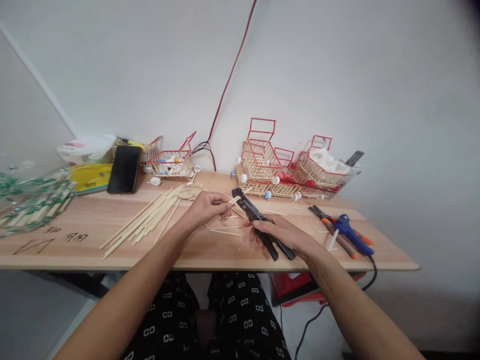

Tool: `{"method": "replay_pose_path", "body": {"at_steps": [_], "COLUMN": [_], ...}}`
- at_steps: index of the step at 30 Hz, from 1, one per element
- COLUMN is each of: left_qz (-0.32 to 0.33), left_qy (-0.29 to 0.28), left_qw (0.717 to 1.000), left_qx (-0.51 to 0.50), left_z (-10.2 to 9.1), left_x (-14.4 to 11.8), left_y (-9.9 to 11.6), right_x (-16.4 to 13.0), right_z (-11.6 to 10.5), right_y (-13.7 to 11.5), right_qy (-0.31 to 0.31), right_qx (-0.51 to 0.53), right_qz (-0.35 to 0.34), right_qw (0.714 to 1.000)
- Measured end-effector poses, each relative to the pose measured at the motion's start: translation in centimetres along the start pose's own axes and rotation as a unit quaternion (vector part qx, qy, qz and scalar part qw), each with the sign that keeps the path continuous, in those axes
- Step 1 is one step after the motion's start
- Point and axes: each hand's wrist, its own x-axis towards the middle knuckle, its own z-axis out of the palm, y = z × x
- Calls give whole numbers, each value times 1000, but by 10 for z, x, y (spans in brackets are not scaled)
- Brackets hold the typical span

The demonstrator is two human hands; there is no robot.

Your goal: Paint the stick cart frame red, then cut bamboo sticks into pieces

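The left hand pinched a short stick into the cutters gripped by the right hand, ready for squeezing.

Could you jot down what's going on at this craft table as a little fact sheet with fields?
Left hand: pinches a short pale wooden stick
Right hand: grips black-handled cutting pliers, jaws at the stick's tip
Table: light wooden desk
Left of hands: bundle of long bamboo sticks, black phone
Right: blue glue gun
Back: red-and-wood stick carts
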Motion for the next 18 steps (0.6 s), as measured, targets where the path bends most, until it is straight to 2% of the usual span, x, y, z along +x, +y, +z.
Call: {"method": "replay_pose_path", "body": {"at_steps": [12,18], "left_qz": [68,-3], "left_qy": [5,-18], "left_qw": [990,996], "left_qx": [127,89], "left_z": [1,-1], "left_x": [-3,0], "left_y": [-1,-3], "right_x": [2,2], "right_z": [1,6], "right_y": [1,-5], "right_qy": [15,31], "right_qx": [-83,-89], "right_qz": [3,21], "right_qw": [996,995]}}
